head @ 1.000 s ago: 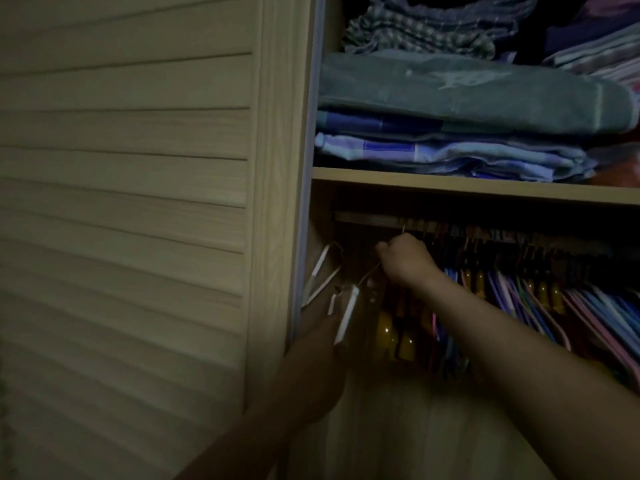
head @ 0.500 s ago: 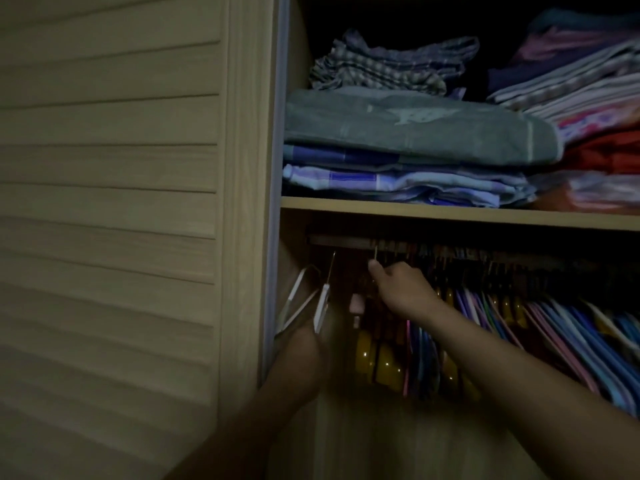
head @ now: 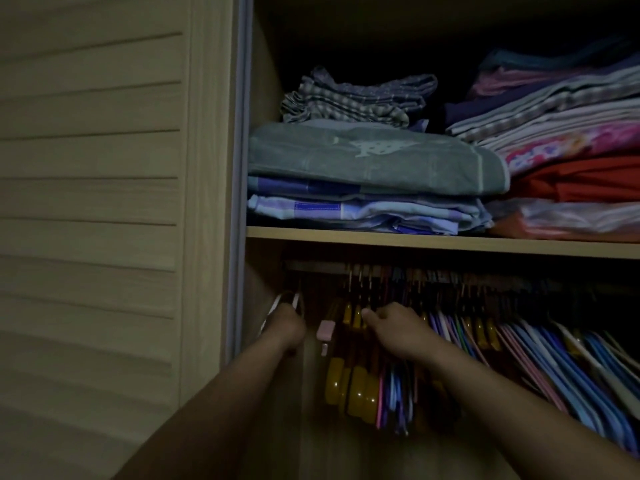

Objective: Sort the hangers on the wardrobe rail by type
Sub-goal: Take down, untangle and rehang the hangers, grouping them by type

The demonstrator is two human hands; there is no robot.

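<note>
Under the shelf runs the dark wardrobe rail (head: 318, 266), crowded with hangers. My left hand (head: 285, 323) grips white hangers (head: 277, 304) at the rail's far left end. A pink clip hanger (head: 325, 332) dangles in the gap between my hands. My right hand (head: 394, 329) lies on the tops of thick yellow hangers (head: 353, 389), thumb out to the left; what its fingers hold is hidden. To the right hang thin blue, purple and pink hangers (head: 554, 368), fanned out slantwise.
A slatted wardrobe door (head: 104, 202) stands to the left, its frame edge (head: 240, 168) beside my left hand. The shelf (head: 415, 239) above the rail carries stacks of folded cloth (head: 367, 161). Light is dim inside.
My left hand rose with the white hangers to the rail's left end. My right hand dropped from the hooks onto the yellow hangers. The view tilted upward.
</note>
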